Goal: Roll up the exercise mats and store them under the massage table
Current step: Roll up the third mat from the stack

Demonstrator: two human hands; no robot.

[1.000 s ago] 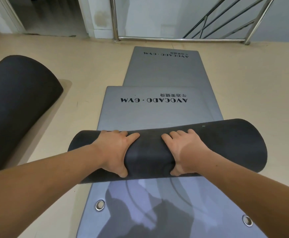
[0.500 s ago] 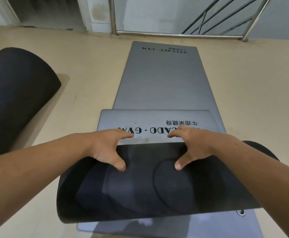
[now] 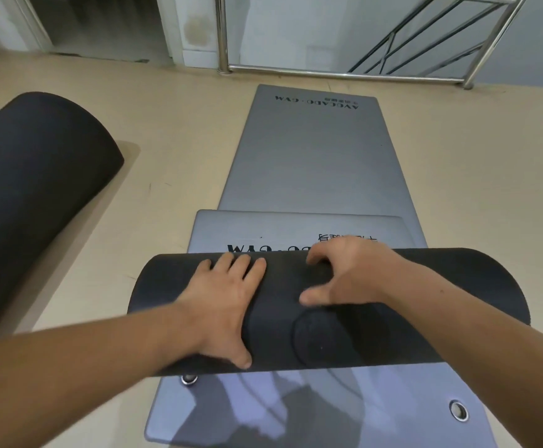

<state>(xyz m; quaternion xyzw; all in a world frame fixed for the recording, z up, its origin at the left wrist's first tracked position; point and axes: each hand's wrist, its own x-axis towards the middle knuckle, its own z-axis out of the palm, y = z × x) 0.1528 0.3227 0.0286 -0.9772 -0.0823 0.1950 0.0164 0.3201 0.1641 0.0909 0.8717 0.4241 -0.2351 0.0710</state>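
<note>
Roll (image 3: 393,302) is sitting further fwd than 0.5 s ago, covering bottom of the lettering (image 3: 250,248). L hand (image 3: 228,299) is now lying flat on top; R hand (image 3: 351,273) is hooking its far edge.

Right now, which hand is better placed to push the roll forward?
Probably the left hand: it lies flat on the mat roll. The right hand is arched and blurred, fingertips at the far edge.
</note>
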